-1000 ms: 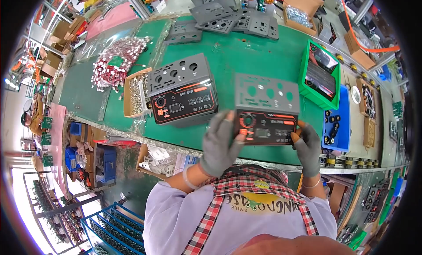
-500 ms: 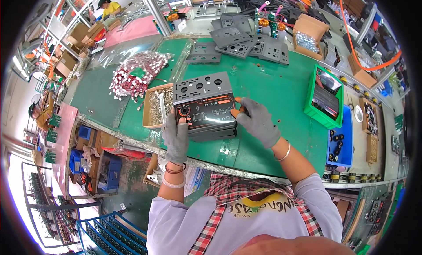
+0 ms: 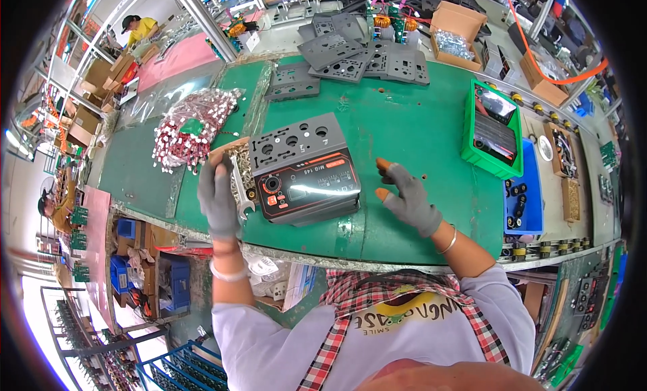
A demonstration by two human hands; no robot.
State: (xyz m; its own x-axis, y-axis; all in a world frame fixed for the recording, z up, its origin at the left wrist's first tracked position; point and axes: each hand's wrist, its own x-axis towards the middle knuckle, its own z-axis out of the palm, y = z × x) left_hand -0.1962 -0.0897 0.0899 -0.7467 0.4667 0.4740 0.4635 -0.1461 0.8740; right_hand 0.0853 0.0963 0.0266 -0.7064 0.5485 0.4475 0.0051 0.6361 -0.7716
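A bent grey metal panel (image 3: 293,143) with round cut-outs and a black printed face lies on top of a stack of dark panels on the green table mat. Both hands, in grey gloves with bare orange-looking fingertips, are off it. My left hand (image 3: 219,201) has its fingers stretched out over the left side of a cardboard box of small metal parts (image 3: 240,148); whether it touches the box I cannot tell. A wrench (image 3: 240,189) lies across that box, beside the stack. To the right of the stack, my right hand (image 3: 410,199) hovers open with nothing in it.
Loose grey panels (image 3: 337,54) are piled at the back. A bag of red-and-white wire connectors (image 3: 195,132) lies at left. On the right are a green bin (image 3: 472,163) of black panels and a blue tray (image 3: 532,219) with black parts. A co-worker (image 3: 140,30) sits far left.
Both hands have let go of the printed panel and moved apart, the left toward the box, the right away from the panel's edge. The panel now rests on the stack. The view has shifted slightly.
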